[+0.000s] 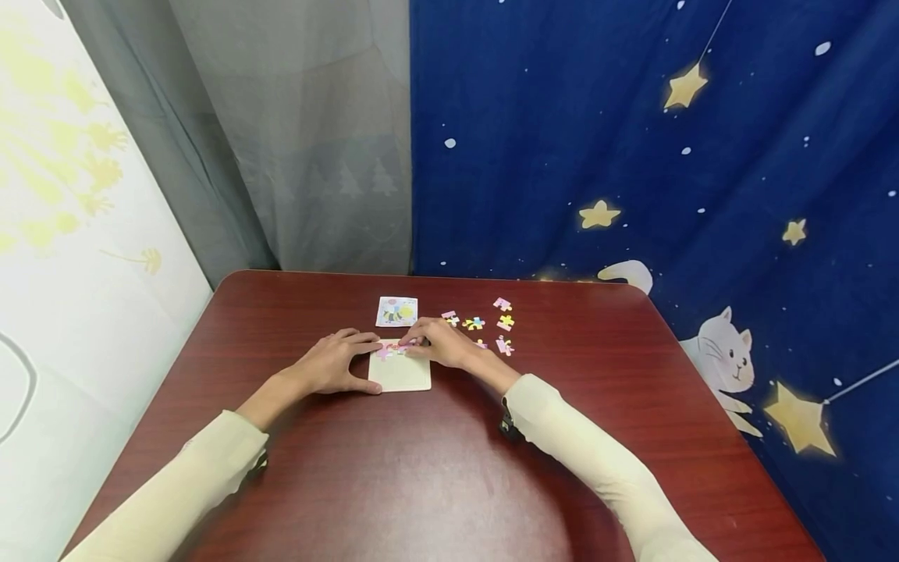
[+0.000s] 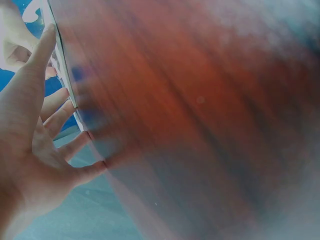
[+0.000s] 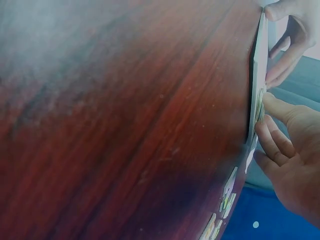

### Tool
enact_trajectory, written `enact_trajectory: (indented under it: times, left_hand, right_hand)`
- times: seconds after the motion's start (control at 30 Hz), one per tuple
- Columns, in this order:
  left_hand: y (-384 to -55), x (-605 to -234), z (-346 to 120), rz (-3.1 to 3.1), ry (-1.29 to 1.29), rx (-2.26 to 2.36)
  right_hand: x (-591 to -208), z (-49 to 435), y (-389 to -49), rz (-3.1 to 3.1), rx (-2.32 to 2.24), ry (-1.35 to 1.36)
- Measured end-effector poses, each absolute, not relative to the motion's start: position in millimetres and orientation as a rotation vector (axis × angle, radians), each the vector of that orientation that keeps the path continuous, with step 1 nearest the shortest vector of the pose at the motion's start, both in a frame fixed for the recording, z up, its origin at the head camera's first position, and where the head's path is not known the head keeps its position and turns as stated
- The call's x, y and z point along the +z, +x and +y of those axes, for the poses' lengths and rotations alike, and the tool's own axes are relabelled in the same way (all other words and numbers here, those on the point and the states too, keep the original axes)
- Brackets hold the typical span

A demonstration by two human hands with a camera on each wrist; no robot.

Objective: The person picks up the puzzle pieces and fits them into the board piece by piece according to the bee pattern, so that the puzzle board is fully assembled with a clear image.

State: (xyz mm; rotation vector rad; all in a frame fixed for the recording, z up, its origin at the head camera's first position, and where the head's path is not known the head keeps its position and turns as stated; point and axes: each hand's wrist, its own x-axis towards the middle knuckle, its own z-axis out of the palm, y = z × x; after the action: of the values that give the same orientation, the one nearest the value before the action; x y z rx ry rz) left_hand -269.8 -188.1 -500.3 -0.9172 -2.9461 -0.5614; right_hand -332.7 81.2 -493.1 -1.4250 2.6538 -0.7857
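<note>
A square cream puzzle board lies on the table, with pink joined puzzle pieces along its top. My left hand rests at the board's left side, thumb on the lower left corner and fingers spread toward the upper left. In the left wrist view those fingers look fairly straight. My right hand is over the board's upper right part. Between its thumb and fingertips it pinches a puzzle piece at the board's surface, seen in the right wrist view; the piece's picture is mostly hidden.
Behind the board lies a small picture card with a bee on it. Several loose puzzle pieces are scattered to the right, one partly hidden by my right hand. The dark red table ends at a curtain.
</note>
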Motion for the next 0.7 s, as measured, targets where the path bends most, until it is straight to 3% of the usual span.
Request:
enact_trajectory:
  times: [0.7]
  left_hand:
    - [-270.5,-500.7,-188.2,-2.947,-0.916,-0.557]
  right_hand:
    - [-494.6,71.2,-328.4,2.734,-0.617,-1.396]
